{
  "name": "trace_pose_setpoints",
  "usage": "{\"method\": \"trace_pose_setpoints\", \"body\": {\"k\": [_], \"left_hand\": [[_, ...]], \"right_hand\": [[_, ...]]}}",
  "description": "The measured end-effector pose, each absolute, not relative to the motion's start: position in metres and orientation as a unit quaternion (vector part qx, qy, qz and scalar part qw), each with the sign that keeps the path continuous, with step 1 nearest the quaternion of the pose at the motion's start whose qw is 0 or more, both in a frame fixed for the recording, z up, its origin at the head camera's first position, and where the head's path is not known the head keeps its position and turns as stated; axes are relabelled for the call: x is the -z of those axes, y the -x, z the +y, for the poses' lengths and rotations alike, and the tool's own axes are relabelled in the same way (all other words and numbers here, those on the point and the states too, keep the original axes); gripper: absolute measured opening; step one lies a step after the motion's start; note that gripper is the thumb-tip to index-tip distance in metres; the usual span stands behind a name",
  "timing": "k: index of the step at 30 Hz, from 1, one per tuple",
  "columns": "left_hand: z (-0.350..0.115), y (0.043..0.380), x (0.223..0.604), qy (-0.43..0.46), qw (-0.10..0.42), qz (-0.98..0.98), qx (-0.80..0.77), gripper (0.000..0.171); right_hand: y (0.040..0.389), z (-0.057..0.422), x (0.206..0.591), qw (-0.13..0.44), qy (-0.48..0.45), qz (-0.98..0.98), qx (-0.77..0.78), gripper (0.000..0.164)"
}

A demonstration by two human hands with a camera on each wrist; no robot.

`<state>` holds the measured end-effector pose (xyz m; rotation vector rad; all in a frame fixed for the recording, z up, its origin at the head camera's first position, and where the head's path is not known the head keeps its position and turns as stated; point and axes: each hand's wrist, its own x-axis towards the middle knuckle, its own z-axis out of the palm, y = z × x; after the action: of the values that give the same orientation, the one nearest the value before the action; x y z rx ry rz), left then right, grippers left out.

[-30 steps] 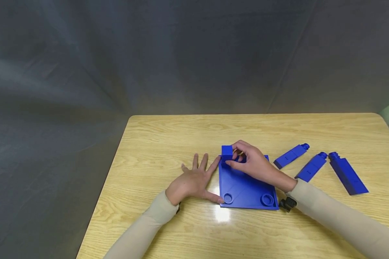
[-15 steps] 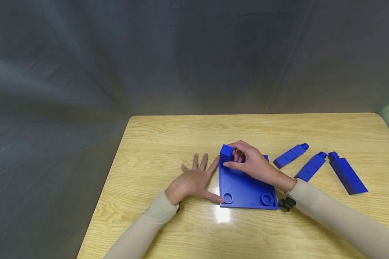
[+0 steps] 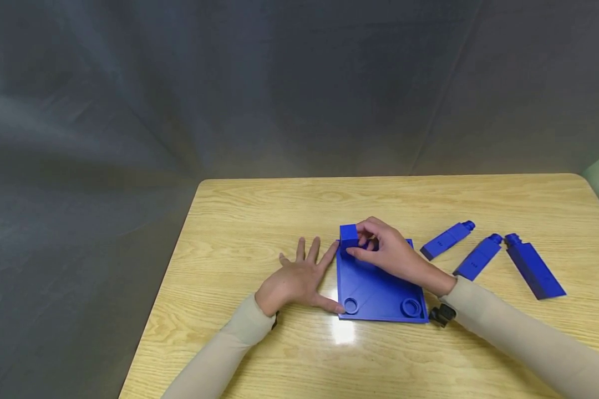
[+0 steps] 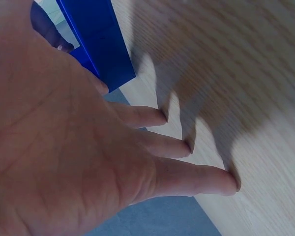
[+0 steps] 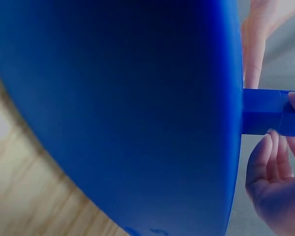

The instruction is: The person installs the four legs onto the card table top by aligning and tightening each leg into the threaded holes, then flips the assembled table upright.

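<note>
Two hands share one blue rimmed panel (image 3: 374, 288) on the wood-grained surface (image 3: 249, 216). The right hand (image 3: 390, 252) pinches an upright square leg (image 3: 349, 236) between thumb and fingers at the panel's far-left corner; the left hand (image 3: 297, 281) lies palm down, fingers straight and spread, holding nothing, thumb and forefinger at the panel's left edge. Half a second ago the leg stood with one corner towards the wearer; its faces are now squared again, while panel and left hand have kept their places. Such a twist suggests threading into a socket, but the lower end is hidden and its seating cannot be judged. The near-left socket (image 3: 351, 305) and near-right socket (image 3: 411, 307) stand vacant. To the right lie a far loose leg (image 3: 446, 240), a middle loose leg (image 3: 480, 257) and a rightmost loose leg (image 3: 535, 269), threaded ends showing. Free room runs from panel to far edge and leftwards past the left hand; the right forearm (image 3: 509, 327) passes close by the middle loose leg, leaving that side tighter.
</note>
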<state>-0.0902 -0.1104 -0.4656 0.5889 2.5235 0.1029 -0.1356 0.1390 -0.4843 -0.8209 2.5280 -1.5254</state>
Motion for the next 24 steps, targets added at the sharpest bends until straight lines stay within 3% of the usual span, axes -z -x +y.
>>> {"method": "trace_pose_setpoints", "body": {"k": [24], "left_hand": [[-0.1089, 0.0895, 0.4633, -0.217, 0.275, 0.936, -0.032, 0.145]], "right_hand": [[0.1304, 0.1378, 0.4831, 0.019, 0.246, 0.834, 0.494, 0.033]]}}
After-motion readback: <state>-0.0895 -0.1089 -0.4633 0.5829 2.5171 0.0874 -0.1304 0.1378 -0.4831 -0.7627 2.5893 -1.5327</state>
